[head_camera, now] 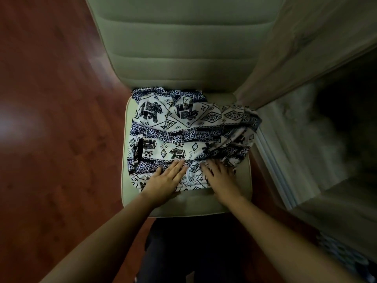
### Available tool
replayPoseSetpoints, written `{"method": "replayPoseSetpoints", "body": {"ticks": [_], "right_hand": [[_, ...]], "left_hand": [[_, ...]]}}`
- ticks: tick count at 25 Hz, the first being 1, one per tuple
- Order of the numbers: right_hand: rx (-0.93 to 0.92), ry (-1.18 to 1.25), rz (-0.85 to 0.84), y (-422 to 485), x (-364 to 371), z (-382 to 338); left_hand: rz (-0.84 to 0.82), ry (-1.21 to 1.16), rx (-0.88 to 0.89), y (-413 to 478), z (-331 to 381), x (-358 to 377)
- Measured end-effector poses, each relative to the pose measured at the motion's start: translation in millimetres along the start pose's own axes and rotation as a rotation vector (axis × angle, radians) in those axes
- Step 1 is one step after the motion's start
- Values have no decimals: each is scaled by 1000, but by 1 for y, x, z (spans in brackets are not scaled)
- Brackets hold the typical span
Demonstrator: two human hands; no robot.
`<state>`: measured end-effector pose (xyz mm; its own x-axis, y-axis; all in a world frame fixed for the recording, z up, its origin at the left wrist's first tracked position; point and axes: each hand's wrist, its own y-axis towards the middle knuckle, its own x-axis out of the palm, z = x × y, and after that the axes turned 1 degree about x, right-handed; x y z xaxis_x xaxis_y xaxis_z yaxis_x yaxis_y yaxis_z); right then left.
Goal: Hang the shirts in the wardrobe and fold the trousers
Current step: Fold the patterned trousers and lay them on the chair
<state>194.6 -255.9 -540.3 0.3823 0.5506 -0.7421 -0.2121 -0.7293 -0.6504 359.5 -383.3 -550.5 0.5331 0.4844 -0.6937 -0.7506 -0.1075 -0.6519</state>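
Observation:
White trousers with a dark blue elephant print (179,129) lie bunched and partly folded on the seat of a pale green chair (240,193). Part of the cloth spills over the seat's right edge. My left hand (165,178) lies flat on the near part of the trousers with straight fingers. Beside it, my right hand (219,176) presses flat on the cloth near a white drawstring. Neither hand grips anything.
The chair's padded back (183,48) rises behind the seat. Dark red wooden floor (51,119) spreads to the left. A beige curtain (295,48) hangs at the upper right, above a pale skirting or frame (279,160). Patterned cloth (342,254) shows at the lower right.

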Motion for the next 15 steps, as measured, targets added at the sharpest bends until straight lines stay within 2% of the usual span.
{"method": "replayPoseSetpoints", "body": {"ticks": [2, 5, 8, 10, 12, 15], "right_hand": [[-35, -8, 77, -1, -11, -1], [-76, 20, 86, 1, -44, 0], [-59, 166, 63, -10, -105, 9], [-140, 203, 72, -32, -156, 17], [-279, 219, 124, -66, -212, 21], [-423, 139, 263, -129, -301, 25]], "left_hand": [[85, -58, -15, -6, -2, -4], [298, -230, -107, -17, -12, -30], [483, -116, -74, -42, -17, -87], [575, -133, -60, -67, -15, -138], [612, -128, 21, -96, -9, -195], [563, -115, 123, -145, 5, -285]]}}
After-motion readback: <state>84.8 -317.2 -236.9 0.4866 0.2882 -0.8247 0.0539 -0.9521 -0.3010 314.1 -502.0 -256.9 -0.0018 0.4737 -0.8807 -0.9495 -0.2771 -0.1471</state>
